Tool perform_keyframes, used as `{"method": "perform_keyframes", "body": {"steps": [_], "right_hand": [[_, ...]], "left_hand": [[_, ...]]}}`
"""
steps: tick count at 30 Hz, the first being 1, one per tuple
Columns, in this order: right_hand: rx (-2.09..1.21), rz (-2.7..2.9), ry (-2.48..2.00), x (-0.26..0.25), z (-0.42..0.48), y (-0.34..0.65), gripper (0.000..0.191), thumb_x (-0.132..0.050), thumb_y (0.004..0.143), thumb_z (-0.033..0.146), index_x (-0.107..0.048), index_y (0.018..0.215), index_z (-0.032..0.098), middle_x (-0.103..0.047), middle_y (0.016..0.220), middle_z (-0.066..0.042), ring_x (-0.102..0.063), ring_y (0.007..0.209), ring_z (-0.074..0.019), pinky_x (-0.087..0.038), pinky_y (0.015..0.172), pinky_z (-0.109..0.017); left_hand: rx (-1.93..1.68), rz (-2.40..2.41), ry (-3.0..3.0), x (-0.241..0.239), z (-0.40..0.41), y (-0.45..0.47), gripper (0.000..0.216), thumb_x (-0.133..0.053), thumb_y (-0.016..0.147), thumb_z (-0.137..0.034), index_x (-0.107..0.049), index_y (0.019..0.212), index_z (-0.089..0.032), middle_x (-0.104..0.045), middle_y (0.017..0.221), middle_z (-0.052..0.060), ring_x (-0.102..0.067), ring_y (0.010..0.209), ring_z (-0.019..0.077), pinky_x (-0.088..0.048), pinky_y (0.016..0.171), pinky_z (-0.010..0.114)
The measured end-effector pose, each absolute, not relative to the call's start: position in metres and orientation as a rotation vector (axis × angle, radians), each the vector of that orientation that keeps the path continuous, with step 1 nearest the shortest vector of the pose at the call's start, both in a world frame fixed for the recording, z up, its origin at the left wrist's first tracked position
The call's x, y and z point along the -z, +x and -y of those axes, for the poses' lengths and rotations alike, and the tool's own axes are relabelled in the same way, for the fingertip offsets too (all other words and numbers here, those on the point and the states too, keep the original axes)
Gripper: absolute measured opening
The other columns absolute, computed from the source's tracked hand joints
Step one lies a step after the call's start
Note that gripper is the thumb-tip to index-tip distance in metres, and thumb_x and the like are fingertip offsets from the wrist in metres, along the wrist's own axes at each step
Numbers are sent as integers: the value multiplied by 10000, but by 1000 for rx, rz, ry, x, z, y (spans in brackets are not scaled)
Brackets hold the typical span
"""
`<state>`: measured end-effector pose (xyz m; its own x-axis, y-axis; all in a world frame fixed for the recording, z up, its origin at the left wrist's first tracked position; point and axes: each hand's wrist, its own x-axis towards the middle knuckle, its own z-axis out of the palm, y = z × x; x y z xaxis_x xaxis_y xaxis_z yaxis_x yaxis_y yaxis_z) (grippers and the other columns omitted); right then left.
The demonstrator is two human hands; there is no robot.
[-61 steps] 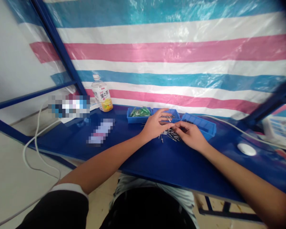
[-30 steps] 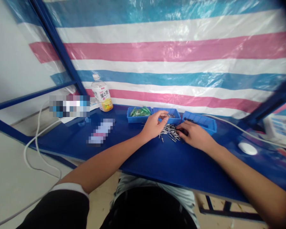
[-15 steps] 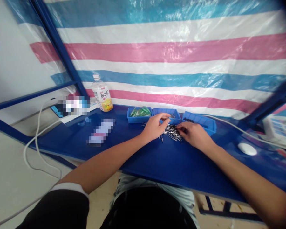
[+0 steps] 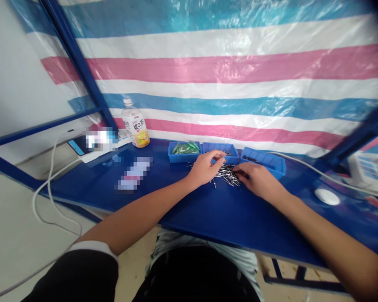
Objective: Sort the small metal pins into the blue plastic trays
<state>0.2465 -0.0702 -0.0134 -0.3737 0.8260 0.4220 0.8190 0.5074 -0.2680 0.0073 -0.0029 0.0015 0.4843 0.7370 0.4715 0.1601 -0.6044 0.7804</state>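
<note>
A loose pile of blind rivets [image 4: 228,175], silver with some black parts, lies on the blue tabletop [image 4: 208,209]. At its left edge is my left hand [image 4: 205,167], fingers curled and thumb close to the index fingertip; anything small between them is too fine to make out. My right hand [image 4: 256,178] reaches into the pile's right side, its fingers pinched together, with the tips partly hidden. Just behind my hands stands a blue bin [image 4: 208,147] with small metal pieces. The blue bin on the right [image 4: 275,167] contains some dark pieces.
Green packets [image 4: 185,147] fill the left blue bin [image 4: 181,159]. Farther left stand a drink bottle [image 4: 135,126] and a phone [image 4: 77,147]. A blurred-out flat item [image 4: 134,174] lies in front. A white round object [image 4: 326,196] and a white cable [image 4: 315,170] are at right.
My right hand's fingers have shifted very slightly at the edge of the rivet pile. My left hand stays nearly in place, and the bins have not moved.
</note>
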Motion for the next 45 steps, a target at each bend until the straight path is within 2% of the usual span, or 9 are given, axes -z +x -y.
{"method": "perform_keyframes", "body": {"steps": [10,16,21,26,30,33,39,43,45], "right_hand": [[-21,2299,-1286,14,71,250,311,-533,949,73,-708,1154,228,-789,1125,-81,-757,1023,-288,-610,906,-450],[14,2241,-1256,8,74,245,283,-551,943,86,-708,1128,233,-779,1089,-80,-746,1006,-291,-606,888,-452],[-6,1998,-1227,-2,81,231,230,-611,964,151,-702,1148,256,-767,1089,-65,-757,950,-252,-623,861,-405],[-89,1975,-1104,-10,88,218,220,-634,986,197,-702,1181,273,-746,1119,-73,-747,975,-245,-636,867,-400],[-169,1956,-1091,-8,88,217,214,-658,987,231,-706,1190,280,-731,1120,-88,-733,990,-257,-652,865,-420],[-296,1894,-1063,-2,87,218,211,-674,997,274,-717,1203,288,-725,1163,-96,-733,1068,-272,-659,947,-460],[-606,1690,-1004,6,86,213,259,-711,1006,362,-721,1253,287,-743,1284,-81,-719,1234,-271,-592,1128,-488],[-625,1672,-1007,6,89,210,271,-735,993,396,-732,1241,287,-752,1313,-75,-725,1238,-279,-583,1141,-494],[-574,1674,-1040,5,91,210,264,-726,997,405,-735,1231,283,-757,1292,-79,-741,1192,-280,-603,1109,-493]], "left_hand": [[-1099,-716,2053,2,2,8,221,-622,1037,-267,-723,1212,-178,-808,1137,98,-764,1051,208,-579,749,284],[-1102,-693,2057,5,1,9,232,-620,1034,-268,-725,1216,-169,-812,1123,108,-772,1015,202,-595,761,285],[-1015,-650,2097,7,3,9,319,-636,1024,-281,-709,1317,-179,-831,1078,89,-793,958,205,-625,856,334],[-908,-548,2061,7,9,10,419,-686,990,-274,-695,1393,-158,-818,1185,113,-799,1019,238,-633,944,361],[-878,-433,1923,8,10,12,352,-667,1000,-270,-743,1311,-124,-814,1178,133,-806,983,230,-650,899,333],[-865,-464,1850,10,6,12,336,-682,989,-278,-761,1277,-123,-829,1095,121,-810,921,219,-662,858,331],[-1044,-596,1837,14,-2,14,295,-755,897,-172,-792,1187,-135,-832,1087,124,-809,1023,238,-645,1006,409],[-1076,-582,1768,14,-4,16,256,-746,868,-85,-772,1120,-123,-828,1043,126,-812,965,216,-648,992,405],[-1079,-579,1758,13,-4,16,290,-755,867,-81,-751,1152,-135,-820,1053,119,-809,951,205,-653,958,385]]}}
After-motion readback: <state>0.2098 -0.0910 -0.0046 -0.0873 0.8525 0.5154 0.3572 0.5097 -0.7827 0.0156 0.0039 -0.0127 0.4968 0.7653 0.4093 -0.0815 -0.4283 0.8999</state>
